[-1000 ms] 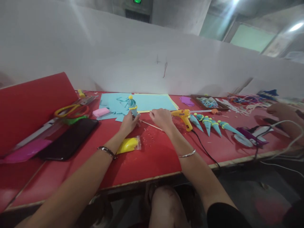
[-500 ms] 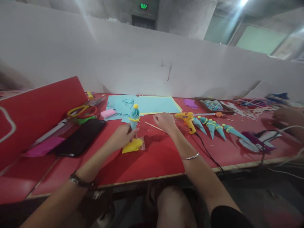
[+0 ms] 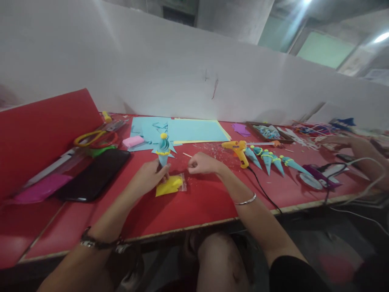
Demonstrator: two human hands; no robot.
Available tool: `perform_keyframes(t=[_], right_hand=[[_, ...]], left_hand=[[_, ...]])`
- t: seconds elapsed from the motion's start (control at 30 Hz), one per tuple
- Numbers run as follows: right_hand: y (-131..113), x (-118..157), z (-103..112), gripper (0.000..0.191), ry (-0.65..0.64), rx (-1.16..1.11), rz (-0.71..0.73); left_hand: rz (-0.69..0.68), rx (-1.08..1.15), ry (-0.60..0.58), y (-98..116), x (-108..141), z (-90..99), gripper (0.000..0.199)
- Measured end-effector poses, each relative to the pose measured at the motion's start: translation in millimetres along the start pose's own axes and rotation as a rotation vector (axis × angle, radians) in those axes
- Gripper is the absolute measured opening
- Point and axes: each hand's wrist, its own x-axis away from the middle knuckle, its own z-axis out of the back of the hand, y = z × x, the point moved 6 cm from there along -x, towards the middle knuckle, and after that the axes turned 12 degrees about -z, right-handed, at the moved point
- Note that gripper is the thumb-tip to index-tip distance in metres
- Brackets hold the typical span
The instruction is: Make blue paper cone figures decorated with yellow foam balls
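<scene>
Blue cone (image 3: 163, 148), yellow-trimmed: upright over the worktop (image 3: 209, 207), between front and back edges, gripped near its lower end by left hand (image 3: 148, 176). Right hand (image 3: 204, 163): fingers curled closed, beside thin stick (image 3: 187, 155); cannot tell whether holding anything. Yellow packet (image 3: 169, 186) nearer front edge; blue sheets (image 3: 196, 130) near back edge.

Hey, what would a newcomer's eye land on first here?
Probably the blue cone topped with a yellow ball, held upright in the left hand. Next, the yellow glue gun on the red table, to the right of the right hand, with similar cones lying just beyond it.
</scene>
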Motion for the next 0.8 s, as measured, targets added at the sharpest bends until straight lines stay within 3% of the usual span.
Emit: perform_keyframes(t=[0.1, 0.17, 0.37, 0.47, 0.57, 0.7, 0.8], right_hand=[[-9, 6, -9, 0.028, -0.238, -0.266, 0.143], [-11, 9, -9, 0.030, -0.289, -0.392, 0.159], [-10, 4, -10, 0.024, -0.170, -0.598, 0.134], [-11, 2, -13, 0.026, -0.188, -0.669, 0.170], [-14, 3, -15, 0.039, -0.227, -0.668, 0.191], [-18, 6, -12, 0.059, -0.181, -0.568, 0.178], [-25, 8, -11, 0.046, -0.161, -0.562, 0.226]], left_hand=[[-0.037, -0.085, -0.047, 6, -1, 0.0, 0.034], [-0.036, -0.154, -0.073, 11, -1, -0.2, 0.033], [0.027, -0.310, -0.052, 16, 3, 3.1, 0.028], [0.026, -0.283, -0.042, 18, 4, 3.4, 0.029], [0.047, -0.294, -0.023, 18, 5, 3.9, 0.029], [0.051, -0.308, -0.027, 19, 3, 2.5, 0.031], [0.056, -0.313, -0.029, 17, 2, 2.2, 0.032]])
